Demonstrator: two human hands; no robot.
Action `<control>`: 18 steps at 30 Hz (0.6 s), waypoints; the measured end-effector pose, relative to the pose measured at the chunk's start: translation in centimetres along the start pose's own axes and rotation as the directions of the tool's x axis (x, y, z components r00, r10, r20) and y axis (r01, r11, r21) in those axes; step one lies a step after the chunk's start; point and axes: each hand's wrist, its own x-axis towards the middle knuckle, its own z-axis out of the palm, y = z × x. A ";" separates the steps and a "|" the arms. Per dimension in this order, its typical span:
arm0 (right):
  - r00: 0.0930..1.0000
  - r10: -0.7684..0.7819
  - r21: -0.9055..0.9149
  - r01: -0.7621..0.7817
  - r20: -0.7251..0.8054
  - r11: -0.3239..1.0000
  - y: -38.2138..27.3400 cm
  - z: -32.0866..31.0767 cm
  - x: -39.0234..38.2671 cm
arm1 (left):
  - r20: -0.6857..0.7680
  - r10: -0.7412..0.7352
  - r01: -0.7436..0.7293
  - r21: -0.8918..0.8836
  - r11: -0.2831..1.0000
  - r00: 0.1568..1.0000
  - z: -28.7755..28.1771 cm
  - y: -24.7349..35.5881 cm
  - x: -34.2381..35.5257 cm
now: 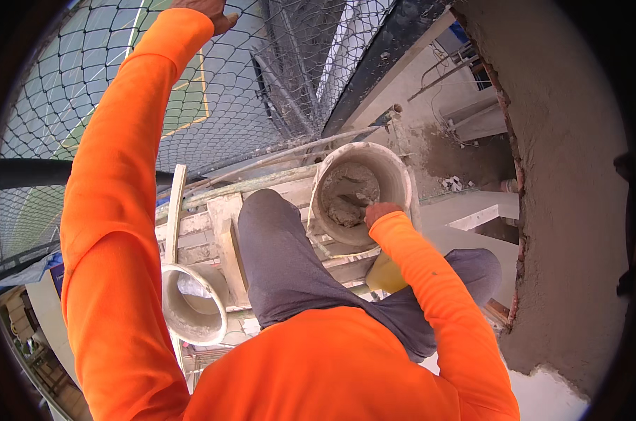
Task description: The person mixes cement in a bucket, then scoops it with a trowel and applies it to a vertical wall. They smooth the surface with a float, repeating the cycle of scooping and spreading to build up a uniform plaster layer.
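Note:
My right hand (382, 210) reaches into a mortar-caked bucket (402, 179) and grips a trowel (354, 200) whose blade digs into the grey mortar (346, 186). My left hand (209, 8) is raised high at the top edge against the safety net (262, 84); its fingers are cut off by the frame, so its grip is unclear. Both arms wear orange sleeves. My grey-trousered knee (272, 231) rests on the wooden scaffold planks (219, 224).
A second, mostly empty bucket (191, 302) sits on the planks at lower left. A freshly plastered wall (570, 210) with exposed brick edge rises on the right. Beyond the net, far below, lie a sports court and neighbouring buildings.

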 end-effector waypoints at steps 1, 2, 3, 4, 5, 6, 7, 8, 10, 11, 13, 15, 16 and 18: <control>0.999 0.042 0.021 -0.042 0.019 0.999 -0.9 0.1 0.5 | 0.075 0.006 -0.007 0.021 1.000 0.997 -1.5 -0.2 -0.8; 0.996 0.065 0.051 -0.068 0.056 0.996 -1.7 0.1 1.0 | 0.167 0.003 -0.012 0.052 0.999 0.986 -3.4 -0.6 -2.2; 0.996 0.035 0.042 -0.039 0.088 0.998 -1.8 -0.1 1.5 | 0.123 0.041 -0.041 -0.010 0.999 0.992 -5.0 -0.5 -4.8; 0.997 0.004 0.025 -0.006 0.083 1.000 -1.6 0.0 1.6 | 0.220 0.015 0.031 -0.201 0.979 0.975 -7.0 -0.4 -8.2; 0.998 0.016 0.010 -0.017 0.054 1.000 -1.1 -0.1 1.8 | 0.287 -0.002 0.117 -0.384 0.916 0.958 -8.9 -0.5 -11.0; 0.999 -0.006 0.021 0.005 0.035 1.000 -0.6 -0.1 2.0 | 0.418 -0.151 0.331 -0.402 0.853 0.896 -10.7 -0.6 -14.5; 0.995 0.083 -0.024 -0.082 0.052 0.996 -0.1 -0.1 2.2 | 0.532 -0.273 0.523 -0.403 0.751 0.802 -12.5 0.1 -19.4; 0.999 0.008 -0.005 -0.007 0.045 1.000 0.1 -0.1 2.4 | 0.638 -0.366 0.692 -0.382 0.613 0.677 -14.7 1.7 -24.8; 0.999 -0.021 -0.018 0.022 0.045 1.000 0.5 -0.2 2.7 | 0.714 -0.493 0.840 -0.254 0.480 0.497 -17.3 4.0 -34.5; 0.998 -0.010 -0.044 0.013 0.066 0.999 0.4 -0.3 2.9 | 0.695 -0.549 0.847 -0.170 0.503 0.465 -17.3 4.9 -39.6; 0.997 -0.043 -0.055 0.046 0.057 0.997 0.3 -0.6 3.2 | 0.756 -0.572 0.808 0.100 0.581 0.318 -15.3 6.8 -50.0; 0.995 -0.060 -0.081 0.067 0.083 0.994 0.4 -1.0 3.5 | 0.795 -0.551 0.956 0.294 -0.014 -0.253 -10.6 8.5 -59.3; 0.997 -0.029 -0.117 0.038 0.075 0.992 0.4 -1.1 3.6 | 0.737 -0.558 0.924 0.315 -0.217 -0.382 -7.8 8.7 -63.2; 0.996 -0.047 -0.085 0.054 0.080 0.995 0.7 -1.0 3.8 | 0.621 -0.479 0.755 0.309 -0.578 -0.620 -2.4 8.5 -69.1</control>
